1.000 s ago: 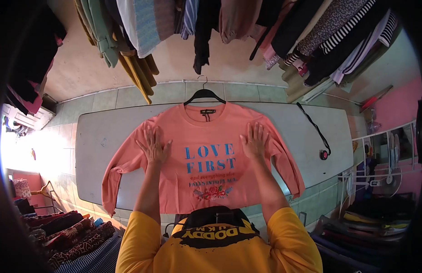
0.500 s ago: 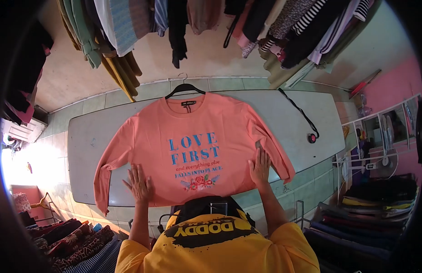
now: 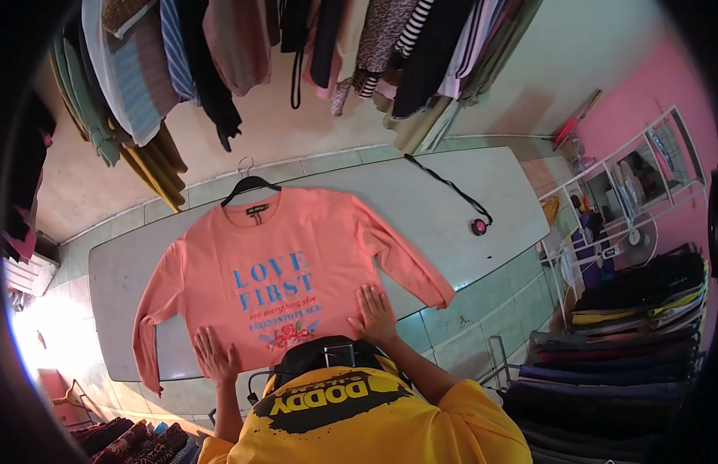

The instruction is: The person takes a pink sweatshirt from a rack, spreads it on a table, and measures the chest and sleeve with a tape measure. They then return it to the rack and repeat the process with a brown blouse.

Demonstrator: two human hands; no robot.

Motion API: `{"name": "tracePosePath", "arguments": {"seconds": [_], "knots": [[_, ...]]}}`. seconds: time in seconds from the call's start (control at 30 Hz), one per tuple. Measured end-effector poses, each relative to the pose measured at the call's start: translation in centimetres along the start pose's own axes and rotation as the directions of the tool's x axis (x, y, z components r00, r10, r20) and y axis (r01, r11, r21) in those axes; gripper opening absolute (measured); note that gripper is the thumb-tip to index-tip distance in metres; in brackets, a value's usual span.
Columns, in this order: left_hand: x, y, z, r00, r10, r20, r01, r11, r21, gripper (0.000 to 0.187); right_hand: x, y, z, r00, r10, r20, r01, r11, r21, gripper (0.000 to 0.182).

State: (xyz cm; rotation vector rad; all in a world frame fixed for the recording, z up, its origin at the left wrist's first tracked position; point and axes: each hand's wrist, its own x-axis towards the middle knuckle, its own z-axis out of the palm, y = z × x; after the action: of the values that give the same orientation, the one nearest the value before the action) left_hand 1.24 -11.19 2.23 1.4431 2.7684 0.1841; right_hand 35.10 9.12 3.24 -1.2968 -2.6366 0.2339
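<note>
Nearest to the camera, a yellow shirt [image 3: 374, 421] with black print is worn by the person. Just beyond it, the left hand [image 3: 213, 356] is laid flat and open, fingers spread, on the lower hem of a coral sweatshirt [image 3: 281, 271]. The right hand [image 3: 374, 313] is also pressed flat and open on the hem, at the other side. Nothing is gripped by either hand.

The coral sweatshirt is spread face up on a long grey table [image 3: 451, 209], with both sleeves laid out to the sides. Blue letters and a small flower print are seen on its chest. A black hanger [image 3: 250, 184] is placed inside its neck, at the far edge of the table.

Further right on the table, a black strap [image 3: 448, 187] with a round red piece is seen, well apart from the sweatshirt. Above the table, many hanging clothes [image 3: 297, 46] are seen. At the right side, folded clothes [image 3: 629, 325] are stacked.
</note>
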Motion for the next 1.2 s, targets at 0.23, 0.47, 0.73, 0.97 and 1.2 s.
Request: {"name": "tracePosePath", "arguments": {"seconds": [0.23,0.47,0.73,0.97,1.2], "knots": [[-0.1,0.5,-0.4,0.981,-0.102,0.167,0.1,0.995,0.02,0.064,2.3,8.7,-3.1,0.996,-0.076,0.056,0.061,0.97,0.236,0.045],[-1.5,2.1,1.9,0.891,-0.404,0.209,0.413,0.911,-0.002,0.06,5.6,32.7,-4.3,0.833,0.276,-0.48,-0.349,0.935,-0.068,0.05],[-0.9,3.0,0.1,0.852,-0.426,0.306,0.456,0.889,-0.03,0.06,8.4,33.9,-6.3,0.734,0.676,-0.061,-0.642,0.663,-0.386,0.053],[-1.0,2.3,1.8,0.866,-0.434,0.246,0.458,0.888,-0.046,0.06,0.7,20.4,-5.4,0.891,0.279,-0.358,-0.262,0.96,0.098,0.035],[-0.9,1.9,2.2,0.854,-0.454,0.256,0.467,0.884,0.012,0.059,-4.6,21.6,-4.0,0.821,0.524,-0.224,-0.501,0.851,0.156,0.017]]}}
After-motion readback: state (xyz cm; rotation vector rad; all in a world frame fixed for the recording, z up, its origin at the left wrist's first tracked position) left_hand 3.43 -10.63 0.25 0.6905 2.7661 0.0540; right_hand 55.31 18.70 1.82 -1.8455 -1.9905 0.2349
